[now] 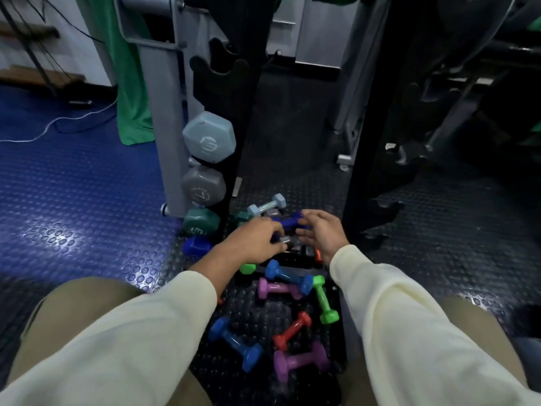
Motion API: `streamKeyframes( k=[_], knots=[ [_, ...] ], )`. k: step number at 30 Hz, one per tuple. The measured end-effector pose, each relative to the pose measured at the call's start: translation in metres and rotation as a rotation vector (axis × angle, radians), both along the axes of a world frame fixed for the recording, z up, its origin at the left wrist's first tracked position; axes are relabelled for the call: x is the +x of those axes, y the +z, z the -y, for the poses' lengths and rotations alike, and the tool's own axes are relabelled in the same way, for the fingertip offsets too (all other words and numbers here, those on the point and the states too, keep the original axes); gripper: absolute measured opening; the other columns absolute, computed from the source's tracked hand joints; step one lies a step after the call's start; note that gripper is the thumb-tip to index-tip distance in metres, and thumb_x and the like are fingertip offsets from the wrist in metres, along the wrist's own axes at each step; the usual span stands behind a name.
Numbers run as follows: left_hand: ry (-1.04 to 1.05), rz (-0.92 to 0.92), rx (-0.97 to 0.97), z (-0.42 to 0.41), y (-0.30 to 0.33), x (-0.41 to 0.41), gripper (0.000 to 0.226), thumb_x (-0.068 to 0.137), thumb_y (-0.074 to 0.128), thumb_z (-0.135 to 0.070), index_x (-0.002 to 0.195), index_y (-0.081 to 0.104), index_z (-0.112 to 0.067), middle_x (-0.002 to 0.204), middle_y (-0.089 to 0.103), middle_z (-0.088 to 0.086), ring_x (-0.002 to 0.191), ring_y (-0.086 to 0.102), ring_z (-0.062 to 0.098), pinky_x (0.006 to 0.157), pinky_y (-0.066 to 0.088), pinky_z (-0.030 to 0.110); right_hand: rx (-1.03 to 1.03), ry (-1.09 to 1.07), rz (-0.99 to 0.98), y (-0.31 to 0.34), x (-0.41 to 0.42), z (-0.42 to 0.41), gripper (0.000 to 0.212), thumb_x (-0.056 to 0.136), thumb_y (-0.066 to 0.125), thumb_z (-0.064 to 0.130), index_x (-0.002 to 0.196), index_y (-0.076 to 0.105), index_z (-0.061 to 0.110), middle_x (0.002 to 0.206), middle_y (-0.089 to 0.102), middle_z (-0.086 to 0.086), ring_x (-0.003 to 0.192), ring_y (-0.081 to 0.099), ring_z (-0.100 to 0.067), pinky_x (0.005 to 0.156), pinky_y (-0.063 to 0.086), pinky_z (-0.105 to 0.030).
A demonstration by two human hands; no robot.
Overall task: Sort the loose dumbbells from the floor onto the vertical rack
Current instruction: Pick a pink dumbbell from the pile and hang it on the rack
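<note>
At left of centre stands the black vertical rack [234,118], its lower cradles filled by pale blue, grey, green and blue hex dumbbells. At mid-frame my left hand [251,241] curls its fingers round one end of the dark blue vinyl-coated dumbbell [288,222], lifted above the pile on the floor. Just right of it my right hand [322,232] hangs loosely cupped near the other end, holding nothing. The dumbbell looks small and light, rigid, its coating slightly slick; I judge the narrow middle handle the surest grip
</note>
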State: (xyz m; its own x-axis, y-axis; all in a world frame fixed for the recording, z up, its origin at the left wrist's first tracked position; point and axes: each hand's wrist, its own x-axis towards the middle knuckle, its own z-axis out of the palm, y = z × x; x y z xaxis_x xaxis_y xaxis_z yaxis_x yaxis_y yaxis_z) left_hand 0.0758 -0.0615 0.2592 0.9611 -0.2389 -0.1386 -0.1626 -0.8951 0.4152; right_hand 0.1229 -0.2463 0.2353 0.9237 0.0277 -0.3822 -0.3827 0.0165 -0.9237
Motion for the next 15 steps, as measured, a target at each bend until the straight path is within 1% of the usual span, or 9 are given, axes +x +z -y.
streamKeyframes(
  k=[2, 5, 7, 8, 9, 10, 11, 13, 15],
  knots=[
    [0.043, -0.042, 0.001, -0.003, -0.022, 0.005, 0.040, 0.089, 0.071, -0.049, 0.124, 0.066, -0.030, 0.111, 0.058, -0.004, 0.107, 0.060, 0.021, 0.093, 0.052, 0.038, -0.039, -0.011, -0.053, -0.022, -0.002, 0.010, 0.009, 0.103, 0.061, 0.020, 0.100, 0.070, 0.018, 0.098, 0.072, -0.009, 0.071, 0.068, -0.022, 0.062, 0.056, -0.031],
    [0.098, -0.132, 0.004, -0.006, -0.052, 0.009, 0.044, 0.090, 0.072, -0.045, 0.130, 0.064, -0.027, 0.115, 0.057, -0.001, 0.111, 0.059, 0.023, 0.095, 0.050, 0.036, -0.154, 0.009, -0.119, -0.057, -0.007, 0.027, 0.009, 0.100, 0.062, 0.019, 0.096, 0.070, 0.020, 0.093, 0.071, -0.008, 0.070, 0.065, -0.021, 0.062, 0.055, -0.031],
    [0.126, -0.201, 0.018, -0.006, -0.071, 0.013, 0.047, 0.090, 0.073, -0.046, 0.131, 0.063, -0.026, 0.122, 0.060, 0.002, 0.115, 0.060, 0.024, 0.096, 0.051, 0.037, -0.258, 0.012, -0.139, -0.081, -0.007, 0.038, 0.006, 0.097, 0.066, 0.021, 0.095, 0.072, 0.019, 0.092, 0.073, -0.011, 0.070, 0.067, -0.024, 0.062, 0.058, -0.034],
    [0.147, -0.227, 0.016, -0.005, -0.081, 0.015, 0.049, 0.090, 0.074, -0.046, 0.133, 0.062, -0.026, 0.126, 0.061, 0.002, 0.117, 0.060, 0.025, 0.098, 0.051, 0.038, -0.330, 0.014, -0.137, -0.094, -0.007, 0.042, 0.007, 0.094, 0.070, 0.025, 0.097, 0.073, 0.020, 0.094, 0.076, -0.012, 0.072, 0.070, -0.026, 0.067, 0.062, -0.039],
    [0.170, -0.243, 0.004, -0.004, -0.091, 0.017, 0.051, 0.089, 0.074, -0.045, 0.135, 0.062, -0.026, 0.130, 0.061, 0.003, 0.120, 0.060, 0.025, 0.099, 0.051, 0.037, -0.424, 0.025, -0.140, -0.107, -0.007, 0.046, 0.013, 0.091, 0.072, 0.029, 0.101, 0.075, 0.020, 0.095, 0.077, -0.010, 0.076, 0.073, -0.026, 0.076, 0.064, -0.042],
    [0.193, -0.255, -0.010, -0.001, -0.102, 0.019, 0.053, 0.089, 0.075, -0.043, 0.137, 0.061, -0.025, 0.134, 0.061, 0.004, 0.122, 0.059, 0.026, 0.100, 0.050, 0.035, -0.508, 0.044, -0.149, -0.118, -0.008, 0.050, 0.021, 0.089, 0.074, 0.031, 0.107, 0.075, 0.020, 0.098, 0.078, -0.008, 0.084, 0.074, -0.026, 0.084, 0.062, -0.041],
    [0.211, -0.266, -0.025, 0.002, -0.114, 0.021, 0.053, 0.089, 0.075, -0.042, 0.137, 0.061, -0.023, 0.136, 0.061, 0.005, 0.122, 0.059, 0.026, 0.098, 0.049, 0.033, -0.562, 0.063, -0.163, -0.126, -0.011, 0.053, 0.028, 0.089, 0.074, 0.032, 0.114, 0.074, 0.019, 0.105, 0.077, -0.006, 0.095, 0.072, -0.026, 0.089, 0.057, -0.034],
    [0.237, -0.286, -0.059, 0.010, -0.137, 0.024, 0.053, 0.088, 0.078, -0.038, 0.135, 0.062, -0.021, 0.133, 0.064, 0.006, 0.119, 0.062, 0.026, 0.093, 0.048, 0.030, -0.617, 0.111, -0.188, -0.139, -0.015, 0.057, 0.035, 0.092, 0.072, 0.030, 0.124, 0.072, 0.016, 0.118, 0.073, -0.008, 0.112, 0.067, -0.028, 0.089, 0.045, -0.023],
    [0.267, -0.311, -0.085, 0.018, -0.160, 0.028, 0.052, 0.086, 0.079, -0.035, 0.134, 0.062, -0.022, 0.129, 0.066, 0.009, 0.115, 0.064, 0.028, 0.092, 0.051, 0.032, -0.650, 0.135, -0.227, -0.154, -0.015, 0.059, 0.038, 0.093, 0.071, 0.032, 0.125, 0.071, 0.013, 0.120, 0.073, -0.014, 0.116, 0.067, -0.032, 0.091, 0.049, -0.029]
  ],
)
